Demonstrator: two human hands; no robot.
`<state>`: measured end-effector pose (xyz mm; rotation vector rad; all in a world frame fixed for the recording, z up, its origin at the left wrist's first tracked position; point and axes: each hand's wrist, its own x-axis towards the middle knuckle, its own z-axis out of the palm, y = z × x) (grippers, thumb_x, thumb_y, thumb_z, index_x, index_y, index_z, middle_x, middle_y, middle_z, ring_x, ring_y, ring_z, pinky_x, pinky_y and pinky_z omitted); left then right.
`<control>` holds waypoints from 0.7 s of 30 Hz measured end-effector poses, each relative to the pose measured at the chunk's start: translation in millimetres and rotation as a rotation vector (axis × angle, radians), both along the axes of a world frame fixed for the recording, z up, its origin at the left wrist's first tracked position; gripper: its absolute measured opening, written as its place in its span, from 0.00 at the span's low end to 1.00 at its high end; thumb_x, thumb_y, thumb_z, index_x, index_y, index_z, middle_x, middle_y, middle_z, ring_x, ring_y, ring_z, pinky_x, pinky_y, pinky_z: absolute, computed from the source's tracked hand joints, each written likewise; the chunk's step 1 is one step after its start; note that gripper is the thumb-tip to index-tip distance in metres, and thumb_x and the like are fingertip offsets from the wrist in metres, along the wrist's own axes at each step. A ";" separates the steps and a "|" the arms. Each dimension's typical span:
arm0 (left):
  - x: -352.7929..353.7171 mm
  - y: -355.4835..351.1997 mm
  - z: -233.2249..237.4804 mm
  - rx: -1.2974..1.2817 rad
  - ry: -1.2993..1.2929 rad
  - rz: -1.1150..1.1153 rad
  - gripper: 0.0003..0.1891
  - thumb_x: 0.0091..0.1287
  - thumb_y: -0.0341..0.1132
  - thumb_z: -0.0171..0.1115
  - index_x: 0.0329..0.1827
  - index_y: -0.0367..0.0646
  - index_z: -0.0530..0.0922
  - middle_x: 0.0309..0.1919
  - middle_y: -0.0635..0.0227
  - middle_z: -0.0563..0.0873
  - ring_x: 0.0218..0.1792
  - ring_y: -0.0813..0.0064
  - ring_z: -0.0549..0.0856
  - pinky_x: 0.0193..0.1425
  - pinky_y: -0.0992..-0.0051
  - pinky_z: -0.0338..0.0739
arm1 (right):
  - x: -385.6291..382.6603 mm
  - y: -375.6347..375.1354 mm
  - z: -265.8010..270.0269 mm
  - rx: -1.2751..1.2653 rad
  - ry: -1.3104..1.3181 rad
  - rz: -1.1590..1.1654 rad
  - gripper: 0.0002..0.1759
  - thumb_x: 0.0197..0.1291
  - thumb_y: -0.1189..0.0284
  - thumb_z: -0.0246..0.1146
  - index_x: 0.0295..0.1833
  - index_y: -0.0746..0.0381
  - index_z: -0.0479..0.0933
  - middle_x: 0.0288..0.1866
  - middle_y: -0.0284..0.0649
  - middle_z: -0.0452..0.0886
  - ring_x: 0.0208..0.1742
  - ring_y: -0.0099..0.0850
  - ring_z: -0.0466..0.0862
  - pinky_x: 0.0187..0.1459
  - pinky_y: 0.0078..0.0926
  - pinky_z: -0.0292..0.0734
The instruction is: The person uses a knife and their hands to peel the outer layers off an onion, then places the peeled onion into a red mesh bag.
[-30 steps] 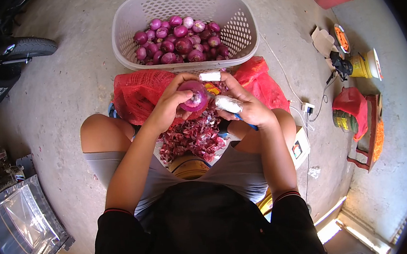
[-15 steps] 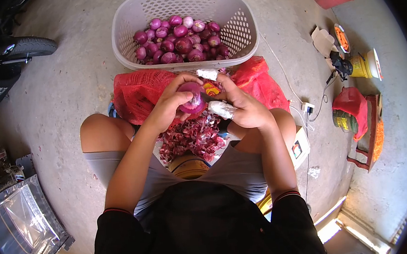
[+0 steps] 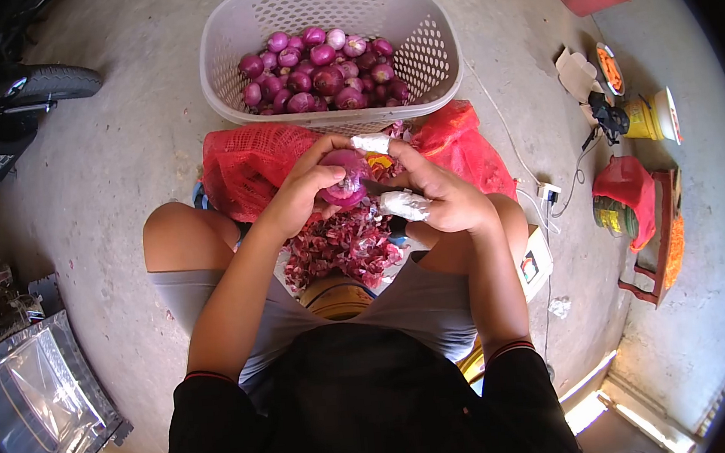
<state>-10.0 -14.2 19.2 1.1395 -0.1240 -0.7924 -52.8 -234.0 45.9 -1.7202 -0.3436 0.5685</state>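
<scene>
Head: left fingers half-closed round onion

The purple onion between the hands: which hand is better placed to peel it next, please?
Probably the right hand. It seems to hold a small blade, its wrapped fingers close beside the onion, while the left hand is occupied with gripping the onion.

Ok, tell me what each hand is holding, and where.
Left hand: a purple onion, by its side. Right hand: a dark blade shows, its handle hidden.
</scene>
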 end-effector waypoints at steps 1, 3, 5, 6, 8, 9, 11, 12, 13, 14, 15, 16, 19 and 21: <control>0.3 0.4 -0.3 0.006 0.005 -0.006 0.23 0.55 0.41 0.52 0.54 0.40 0.69 0.39 0.67 0.78 0.25 0.84 0.76 0.16 0.84 0.66 | 1.2 2.7 5.2 -0.035 -0.002 0.006 0.41 0.60 0.71 0.63 0.73 0.67 0.49 0.66 0.49 0.67 0.64 0.34 0.72 0.62 0.29 0.65; 1.1 0.4 0.0 0.021 -0.020 -0.033 0.24 0.55 0.40 0.52 0.55 0.40 0.69 0.40 0.67 0.78 0.25 0.84 0.76 0.17 0.84 0.66 | 1.4 3.0 5.3 -0.105 -0.019 -0.001 0.41 0.60 0.70 0.64 0.73 0.67 0.49 0.65 0.50 0.68 0.64 0.34 0.72 0.61 0.29 0.66; 1.9 -0.1 1.8 0.040 -0.077 -0.075 0.24 0.56 0.40 0.52 0.56 0.40 0.69 0.40 0.67 0.78 0.24 0.84 0.76 0.17 0.84 0.66 | -0.3 -0.8 -3.7 -0.173 -0.049 -0.029 0.42 0.60 0.69 0.64 0.73 0.68 0.49 0.64 0.51 0.69 0.63 0.34 0.73 0.60 0.28 0.67; 1.8 0.4 1.4 0.026 -0.071 -0.083 0.22 0.58 0.39 0.52 0.55 0.41 0.69 0.40 0.68 0.78 0.27 0.84 0.76 0.18 0.85 0.66 | -0.7 -1.8 -5.6 -0.180 -0.068 -0.030 0.42 0.60 0.69 0.64 0.73 0.68 0.49 0.64 0.51 0.70 0.62 0.35 0.74 0.60 0.28 0.68; 1.3 1.8 0.0 -0.004 -0.059 -0.098 0.18 0.61 0.36 0.51 0.54 0.43 0.70 0.40 0.71 0.77 0.32 0.85 0.75 0.21 0.85 0.67 | -1.4 -3.2 -7.5 -0.194 -0.106 -0.032 0.41 0.60 0.69 0.64 0.73 0.68 0.49 0.63 0.52 0.70 0.60 0.36 0.75 0.58 0.29 0.69; 1.1 1.0 -0.2 0.006 -0.059 -0.090 0.20 0.60 0.37 0.51 0.55 0.42 0.70 0.40 0.69 0.77 0.29 0.85 0.75 0.20 0.85 0.67 | -1.0 -2.9 -5.5 -0.160 -0.098 -0.024 0.41 0.60 0.69 0.64 0.73 0.68 0.49 0.63 0.52 0.70 0.60 0.36 0.76 0.58 0.29 0.69; 0.6 -1.0 -0.1 0.028 -0.059 -0.073 0.23 0.57 0.39 0.51 0.56 0.40 0.68 0.39 0.67 0.78 0.23 0.84 0.76 0.17 0.84 0.66 | 0.4 -1.8 1.0 -0.092 -0.084 -0.009 0.41 0.59 0.70 0.63 0.73 0.67 0.49 0.62 0.52 0.70 0.59 0.38 0.77 0.58 0.30 0.70; 0.6 -0.9 0.3 0.038 -0.054 -0.061 0.23 0.57 0.39 0.51 0.56 0.40 0.68 0.39 0.67 0.78 0.23 0.84 0.76 0.17 0.84 0.66 | 0.3 -1.9 1.6 -0.085 -0.093 -0.002 0.41 0.59 0.70 0.63 0.73 0.67 0.49 0.62 0.52 0.70 0.58 0.38 0.77 0.58 0.30 0.70; 0.5 -0.8 1.0 0.049 -0.049 -0.049 0.23 0.57 0.39 0.50 0.56 0.40 0.68 0.39 0.67 0.78 0.23 0.84 0.76 0.17 0.84 0.66 | 0.2 -2.3 2.1 -0.078 -0.102 0.006 0.41 0.59 0.70 0.64 0.73 0.67 0.50 0.62 0.53 0.71 0.58 0.39 0.78 0.58 0.30 0.70; 0.4 -0.5 1.3 0.060 -0.043 -0.037 0.23 0.57 0.39 0.50 0.56 0.40 0.68 0.39 0.67 0.78 0.23 0.84 0.76 0.17 0.84 0.66 | 0.2 -2.6 2.2 -0.070 -0.111 0.014 0.41 0.59 0.69 0.64 0.73 0.66 0.50 0.62 0.53 0.71 0.58 0.40 0.78 0.57 0.30 0.70; 0.4 -0.3 1.1 0.059 -0.049 -0.035 0.22 0.57 0.39 0.50 0.55 0.40 0.69 0.38 0.67 0.78 0.23 0.84 0.76 0.17 0.84 0.66 | 0.2 -3.2 2.2 -0.089 -0.099 0.028 0.41 0.60 0.71 0.63 0.73 0.66 0.49 0.64 0.50 0.68 0.59 0.37 0.77 0.58 0.30 0.70; 0.6 -0.2 0.7 0.058 -0.054 -0.033 0.22 0.57 0.39 0.50 0.55 0.40 0.69 0.38 0.67 0.78 0.24 0.84 0.76 0.17 0.84 0.66 | 0.0 -4.0 2.3 -0.107 -0.087 0.041 0.40 0.60 0.73 0.63 0.73 0.66 0.48 0.66 0.48 0.65 0.60 0.35 0.76 0.58 0.30 0.70; 1.2 0.1 0.4 0.042 -0.060 -0.037 0.22 0.57 0.39 0.50 0.54 0.40 0.69 0.37 0.68 0.78 0.24 0.85 0.76 0.17 0.84 0.66 | -0.7 -4.8 -5.3 -0.169 -0.163 0.037 0.40 0.61 0.75 0.62 0.74 0.66 0.47 0.69 0.46 0.63 0.62 0.33 0.75 0.59 0.30 0.70; 1.9 0.3 -0.1 0.033 -0.067 -0.036 0.21 0.57 0.39 0.50 0.54 0.41 0.69 0.37 0.69 0.78 0.24 0.85 0.76 0.17 0.84 0.66 | -0.3 -3.1 -6.2 -0.188 -0.179 0.026 0.40 0.62 0.76 0.61 0.74 0.66 0.47 0.69 0.46 0.63 0.61 0.33 0.75 0.59 0.30 0.70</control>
